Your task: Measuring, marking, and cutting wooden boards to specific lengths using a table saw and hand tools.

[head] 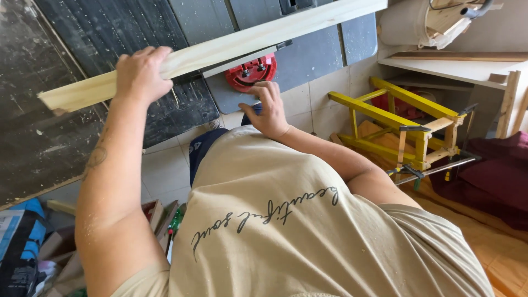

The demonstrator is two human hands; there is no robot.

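Observation:
A long pale wooden board (231,47) lies slanted across a grey table saw top (313,55), running from the left to the upper right. My left hand (140,74) grips the board near its left end, fingers curled over its top edge. My right hand (267,110) hovers near my belly, just below a red round switch (250,71) on the saw's front edge, fingers loosely bent and holding nothing that I can see. My beige shirt fills the lower middle.
A dusty dark panel (33,121) lies at left. A yellow wooden frame held by clamps (407,129) stands at right on the floor. White shelving (456,66) sits at upper right, maroon cloth (500,170) beside it. Boxes and clutter (27,247) lie at lower left.

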